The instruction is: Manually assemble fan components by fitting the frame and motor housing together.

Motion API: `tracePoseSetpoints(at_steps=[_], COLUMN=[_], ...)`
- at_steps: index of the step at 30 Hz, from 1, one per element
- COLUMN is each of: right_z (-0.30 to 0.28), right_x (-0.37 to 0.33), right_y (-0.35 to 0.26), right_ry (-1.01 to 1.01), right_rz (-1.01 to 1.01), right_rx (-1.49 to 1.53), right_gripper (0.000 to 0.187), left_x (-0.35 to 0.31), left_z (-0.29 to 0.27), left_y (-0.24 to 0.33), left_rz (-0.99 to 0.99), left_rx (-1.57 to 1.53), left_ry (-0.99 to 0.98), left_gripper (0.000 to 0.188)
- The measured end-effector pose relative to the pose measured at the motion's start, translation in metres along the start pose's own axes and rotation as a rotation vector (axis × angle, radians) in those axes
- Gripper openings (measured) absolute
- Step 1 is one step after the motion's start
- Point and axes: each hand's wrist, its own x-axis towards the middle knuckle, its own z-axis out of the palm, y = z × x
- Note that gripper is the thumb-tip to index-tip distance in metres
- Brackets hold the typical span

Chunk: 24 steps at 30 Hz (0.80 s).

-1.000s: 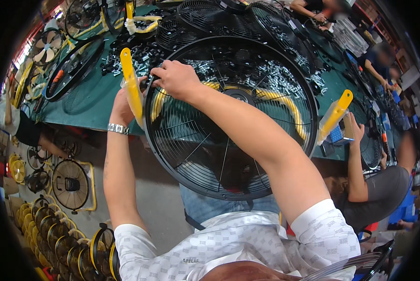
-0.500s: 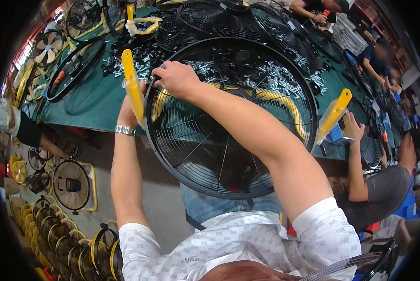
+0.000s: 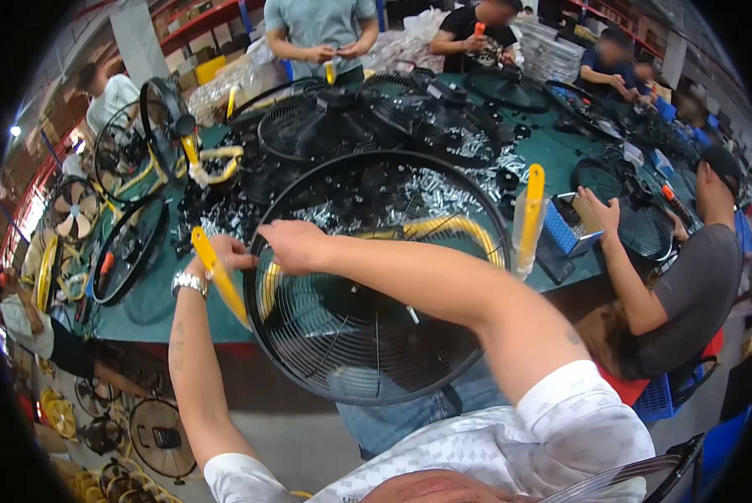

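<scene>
A large black wire fan guard (image 3: 376,335) stands tilted against the edge of the green table (image 3: 149,293) in front of me. A yellow ring shows behind its wires. My left hand (image 3: 216,254), with a watch on its wrist, grips the yellow bracket (image 3: 225,289) at the guard's left rim. My right hand (image 3: 296,246) reaches across and curls over the guard's upper left rim, just beside the left hand. A second yellow bracket (image 3: 529,220) sticks up at the guard's right rim, with no hand on it.
More black fan guards (image 3: 342,126), yellow frames (image 3: 212,159) and small parts cover the green table. Several people work around it; one at the right (image 3: 686,285) handles a blue box (image 3: 573,225). Fan parts lie on the floor (image 3: 153,436) at lower left.
Both hands keep their hold on the guard's left rim. My left forearm has shifted slightly right, and my head has lifted, so more of the far table shows.
</scene>
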Motion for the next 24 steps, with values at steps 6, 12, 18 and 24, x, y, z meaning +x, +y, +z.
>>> tracePoseSetpoints(at_steps=[6,12,18,24], right_z=[-0.089,-0.059,0.018,0.014], right_x=[-0.188,-0.341,-0.367,-0.352], right_y=[0.008,0.017,0.036,0.041], right_ry=[0.09,0.957,0.838,0.506], right_rz=[-0.293,0.185,0.693,0.336], right_rx=[0.202,0.26,1.345,2.018], right_gripper=[0.049,0.036,0.074,0.078], left_x=[0.001,-0.001,0.001,0.001], left_z=[0.004,0.01,0.007,0.007], left_y=[0.008,0.007,0.009,0.006], left_rz=[0.033,-0.027,-0.136,-0.13], left_rx=[0.023,-0.002,-0.103,-0.097], left_ry=[0.044,0.061,-0.001,-0.047], left_gripper=[0.032,0.031,0.034,0.031])
